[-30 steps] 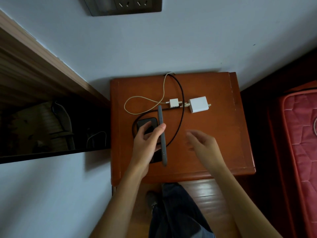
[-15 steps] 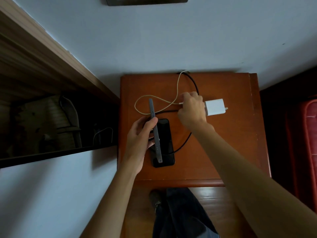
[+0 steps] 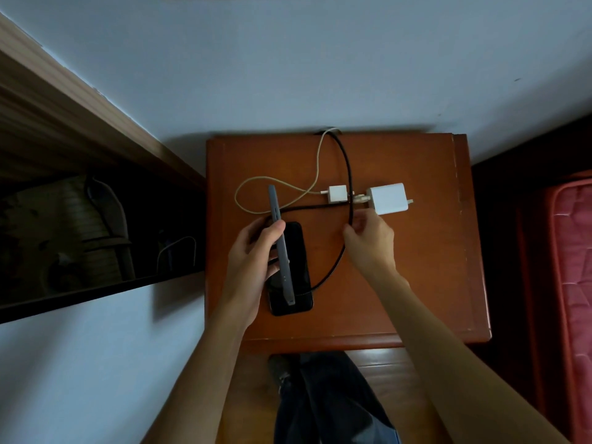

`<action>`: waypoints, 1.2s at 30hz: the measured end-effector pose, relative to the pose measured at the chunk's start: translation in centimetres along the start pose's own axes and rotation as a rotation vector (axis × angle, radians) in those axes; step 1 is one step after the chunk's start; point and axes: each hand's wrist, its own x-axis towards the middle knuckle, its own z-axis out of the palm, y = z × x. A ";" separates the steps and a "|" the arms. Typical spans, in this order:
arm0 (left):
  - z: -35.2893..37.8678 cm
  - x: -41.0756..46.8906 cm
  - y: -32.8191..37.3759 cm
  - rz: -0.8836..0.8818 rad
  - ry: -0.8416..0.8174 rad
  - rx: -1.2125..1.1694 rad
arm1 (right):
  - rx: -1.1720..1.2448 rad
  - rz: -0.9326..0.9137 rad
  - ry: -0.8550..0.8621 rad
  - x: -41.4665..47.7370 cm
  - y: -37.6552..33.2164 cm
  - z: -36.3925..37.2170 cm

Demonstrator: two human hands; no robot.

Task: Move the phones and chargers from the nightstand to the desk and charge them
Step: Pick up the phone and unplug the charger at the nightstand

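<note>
On the reddish wooden nightstand my left hand grips a grey phone held on edge, above a black phone lying flat. My right hand pinches the black cable just below the chargers. A small white charger with a cream cable looped to the left lies beside a larger white charger. Both cables run to the back edge by the wall.
A pale wall rises behind the nightstand. A dark open shelf with a wooden frame is at the left. A red mattress lies at the right. My legs and a wood floor show below the front edge.
My right hand has drawn back from the small charger, which now shows, and has closed on the black cable. The left hand keeps the grey phone on edge over the black one.
</note>
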 end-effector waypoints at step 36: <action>5.4 -26.8 25.6 0.213 -0.502 -0.125 | 0.406 -0.672 -0.072 -20.1 -23.8 -29.2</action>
